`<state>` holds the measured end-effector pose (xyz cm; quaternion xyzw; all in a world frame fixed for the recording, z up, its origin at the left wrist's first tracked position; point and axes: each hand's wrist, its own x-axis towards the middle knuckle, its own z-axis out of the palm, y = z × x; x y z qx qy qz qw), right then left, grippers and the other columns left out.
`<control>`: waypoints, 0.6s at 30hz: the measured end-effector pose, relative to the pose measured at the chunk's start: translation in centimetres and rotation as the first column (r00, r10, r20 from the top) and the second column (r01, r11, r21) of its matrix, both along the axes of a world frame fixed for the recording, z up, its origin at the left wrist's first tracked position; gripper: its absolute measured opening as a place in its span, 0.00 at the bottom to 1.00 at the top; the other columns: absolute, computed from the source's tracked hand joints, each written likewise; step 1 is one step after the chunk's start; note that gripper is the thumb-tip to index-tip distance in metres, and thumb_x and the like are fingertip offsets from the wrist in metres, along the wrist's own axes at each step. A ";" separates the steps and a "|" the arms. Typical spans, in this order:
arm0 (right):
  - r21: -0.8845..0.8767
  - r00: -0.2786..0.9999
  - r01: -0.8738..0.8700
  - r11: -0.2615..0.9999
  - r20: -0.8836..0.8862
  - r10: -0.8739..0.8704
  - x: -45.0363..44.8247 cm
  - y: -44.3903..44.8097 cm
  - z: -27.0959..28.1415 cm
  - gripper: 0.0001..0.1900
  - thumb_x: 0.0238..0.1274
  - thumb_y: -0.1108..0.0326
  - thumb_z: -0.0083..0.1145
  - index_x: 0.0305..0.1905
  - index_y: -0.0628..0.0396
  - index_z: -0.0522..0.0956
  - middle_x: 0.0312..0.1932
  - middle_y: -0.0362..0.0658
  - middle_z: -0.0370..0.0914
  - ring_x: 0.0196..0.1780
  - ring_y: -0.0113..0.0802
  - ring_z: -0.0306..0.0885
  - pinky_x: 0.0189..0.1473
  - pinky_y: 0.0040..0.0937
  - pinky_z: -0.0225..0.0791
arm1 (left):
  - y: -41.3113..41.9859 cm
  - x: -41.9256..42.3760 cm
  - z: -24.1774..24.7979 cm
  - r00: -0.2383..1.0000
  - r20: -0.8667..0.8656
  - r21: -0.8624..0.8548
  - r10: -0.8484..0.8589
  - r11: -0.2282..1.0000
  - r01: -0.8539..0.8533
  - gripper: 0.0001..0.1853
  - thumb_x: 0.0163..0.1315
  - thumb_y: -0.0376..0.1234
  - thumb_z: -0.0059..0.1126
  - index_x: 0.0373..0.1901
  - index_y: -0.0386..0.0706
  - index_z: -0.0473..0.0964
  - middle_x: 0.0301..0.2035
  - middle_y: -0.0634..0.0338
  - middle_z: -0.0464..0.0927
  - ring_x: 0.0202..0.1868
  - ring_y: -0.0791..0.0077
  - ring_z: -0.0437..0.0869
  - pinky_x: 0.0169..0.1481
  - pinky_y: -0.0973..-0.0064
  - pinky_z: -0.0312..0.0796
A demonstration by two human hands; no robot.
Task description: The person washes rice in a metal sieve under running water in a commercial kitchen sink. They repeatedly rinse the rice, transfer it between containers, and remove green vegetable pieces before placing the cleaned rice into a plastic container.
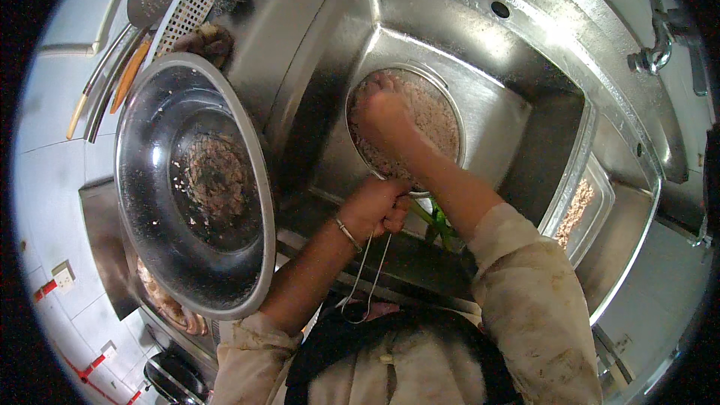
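Note:
My left hand [378, 205] is closed around the wire handle [368, 278] of a round metal strainer [462, 143], held over the sink basin. Pinkish, crumbly wet food [436, 115] covers the inside of the strainer; I cannot tell exactly what it is. Inside, toward the left wall, my right hand [387, 109] presses into this food. Its fingers are blurred and partly buried, so their grip is unclear. Green vegetable stalks and leaves [437, 225] show below the strainer's near rim, between my forearms.
A stainless steel sink [500, 118] surrounds the strainer. Left of it stands a large basin [264, 191] with wet brownish bits at its bottom. A white perforated basket [191, 3] and long-handled utensils [115, 79] lie beyond. On the right are a clear food container [599, 208] and a tap [655, 53].

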<state>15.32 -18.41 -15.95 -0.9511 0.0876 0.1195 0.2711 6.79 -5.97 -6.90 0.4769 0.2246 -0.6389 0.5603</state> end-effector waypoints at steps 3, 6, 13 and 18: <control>-0.171 0.897 0.157 0.973 0.436 -0.068 -2.8 3.1 -2.9 0.20 0.67 0.59 0.48 0.55 0.60 0.77 0.64 0.60 0.67 0.71 0.57 0.60 0.74 0.55 0.48 | 0.2 0.0 -0.1 0.997 -0.076 -0.053 -0.020 0.998 0.016 0.04 0.72 0.35 0.46 0.36 0.49 0.68 0.19 0.69 0.63 0.14 0.84 0.59 0.13 0.82 0.52; -0.017 0.893 0.214 0.977 0.408 -0.189 -3.8 3.8 -1.0 0.23 0.67 0.59 0.48 0.61 0.62 0.72 0.68 0.59 0.64 0.74 0.57 0.54 0.75 0.55 0.45 | 0.1 -0.9 0.0 0.997 -0.031 -0.012 0.071 0.997 -0.072 0.09 0.68 0.36 0.50 0.28 0.51 0.66 0.16 0.72 0.59 0.12 0.83 0.53 0.14 0.79 0.45; 0.019 0.958 0.119 0.993 0.260 -0.120 -4.2 2.7 0.1 0.27 0.68 0.57 0.48 0.66 0.61 0.66 0.72 0.59 0.57 0.76 0.57 0.52 0.76 0.56 0.42 | 0.3 -0.1 -0.7 0.979 -0.199 -0.071 0.031 0.996 -0.046 0.07 0.73 0.38 0.42 0.38 0.48 0.68 0.19 0.70 0.62 0.14 0.84 0.57 0.15 0.83 0.51; -0.004 0.897 -0.271 0.962 0.362 0.254 -6.3 -1.8 2.8 0.26 0.71 0.57 0.46 0.70 0.54 0.65 0.77 0.52 0.52 0.79 0.55 0.47 0.77 0.54 0.39 | 0.3 -1.2 -0.8 0.998 -0.008 -0.162 0.060 0.985 -0.061 0.10 0.71 0.36 0.44 0.30 0.46 0.70 0.19 0.68 0.64 0.14 0.83 0.59 0.15 0.82 0.52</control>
